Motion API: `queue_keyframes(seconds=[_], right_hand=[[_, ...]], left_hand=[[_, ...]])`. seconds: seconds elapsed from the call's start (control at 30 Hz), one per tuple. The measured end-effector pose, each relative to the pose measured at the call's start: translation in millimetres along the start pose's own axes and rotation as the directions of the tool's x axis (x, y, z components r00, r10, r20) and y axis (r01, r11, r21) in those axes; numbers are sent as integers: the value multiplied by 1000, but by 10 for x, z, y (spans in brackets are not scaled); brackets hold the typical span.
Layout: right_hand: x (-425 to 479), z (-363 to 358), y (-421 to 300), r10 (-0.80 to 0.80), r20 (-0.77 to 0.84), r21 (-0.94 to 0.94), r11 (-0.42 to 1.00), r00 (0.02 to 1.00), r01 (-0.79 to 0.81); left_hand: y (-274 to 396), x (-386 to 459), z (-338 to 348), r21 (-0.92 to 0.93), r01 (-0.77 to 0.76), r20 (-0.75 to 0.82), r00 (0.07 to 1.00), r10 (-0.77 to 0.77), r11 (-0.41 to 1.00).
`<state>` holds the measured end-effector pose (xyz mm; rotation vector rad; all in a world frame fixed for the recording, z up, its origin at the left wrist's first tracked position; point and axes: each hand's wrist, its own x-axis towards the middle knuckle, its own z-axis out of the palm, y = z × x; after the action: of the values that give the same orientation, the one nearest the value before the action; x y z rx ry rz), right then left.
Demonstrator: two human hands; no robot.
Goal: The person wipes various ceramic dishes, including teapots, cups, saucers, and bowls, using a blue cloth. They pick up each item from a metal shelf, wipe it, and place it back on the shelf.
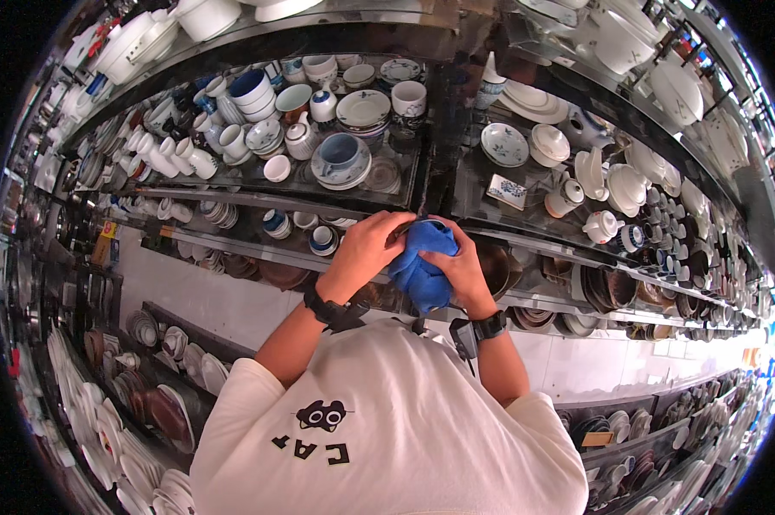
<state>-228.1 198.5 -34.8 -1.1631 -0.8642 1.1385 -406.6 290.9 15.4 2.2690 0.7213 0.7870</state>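
A bunched blue cloth [422,273] is held up in front of my chest, at the front of the shelves. My right hand [463,262] grips it from the right, with the thumb pressed into its folds. From the left, my left hand [369,243] has its thumb and fingers at the cloth's upper edge. A small piece of a pale rim shows at the top between the hands. The cloth and fingers hide the rest of that object, so its kind cannot be told.
Ahead, a dark shelf carries stacked plates [363,108], a blue cup [339,153] on saucers and white bottles [196,158]. The right shelf holds a teapot [602,225], a patterned rectangular dish [506,192] and lidded pots. Brown bowls [495,267] sit below my right hand.
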Motion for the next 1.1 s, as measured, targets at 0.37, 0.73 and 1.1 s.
queue_keyframes(seconds=[0.37,0.73,1.1], right_hand=[[119,421,22,-273,221,-698,627,936,347],[113,619,-61,-266,49,-769,605,963,206],[62,886,46,-148,168,-896,389,975,213]], left_hand=[[-435,-326,-224,160,89,255,958,-129,983],[-483,-197,-523,-104,28,149,989,-12,994],[-756,-346,-450,227,-73,328,945,-6,971]])
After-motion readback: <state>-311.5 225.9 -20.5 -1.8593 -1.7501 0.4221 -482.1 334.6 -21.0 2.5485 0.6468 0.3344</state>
